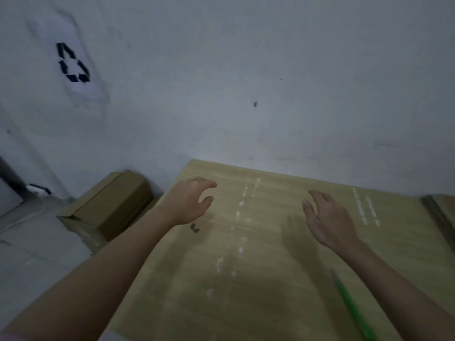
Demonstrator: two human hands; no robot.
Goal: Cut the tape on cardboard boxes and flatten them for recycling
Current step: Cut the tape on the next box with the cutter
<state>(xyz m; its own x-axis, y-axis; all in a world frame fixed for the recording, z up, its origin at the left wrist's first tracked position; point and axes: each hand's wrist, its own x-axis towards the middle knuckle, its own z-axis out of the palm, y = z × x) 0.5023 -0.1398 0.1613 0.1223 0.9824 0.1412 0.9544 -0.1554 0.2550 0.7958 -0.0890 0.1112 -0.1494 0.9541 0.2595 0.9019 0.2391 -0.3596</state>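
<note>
- Both hands are out over the cardboard point(246, 279), a big flat sheet filling the lower centre and right of the frame.
- Left hand point(189, 203) sits at centre-left, fingers loosely curled, thumb apart from them, holding nothing; whether it touches the sheet, I can't tell.
- Right hand point(327, 217) is at centre-right, fingers spread and relaxed, also holding nothing.
- Between the two hands lies bare sheet, crossed by a broken pale line of tape residue point(240, 217) running from the far edge toward the bottom of the frame.
- A second pair of pale streaks point(366, 210) sits right of the right hand.
- The sheet's far edge lies against the wall point(246, 82) across mid-frame; its left edge slants down toward the lower left.
- Its long axis seems to run from the wall toward the bottom of the frame, though the near end is cut off.
- A green tool point(349, 306), blurred, lies on the sheet at lower right, pointing up-left, near the right forearm.
- A closed box point(110, 200) stands at left on the floor point(32, 242), just beside the sheet's left edge.
- Upper left, a paper sign point(71, 62) on the wall shows a black recycling symbol; no readable words.
- A small dark mark point(194, 228) on the sheet below the left hand is illegible.
- More stacked cardboard edges point(440, 212) show at the far right.
</note>
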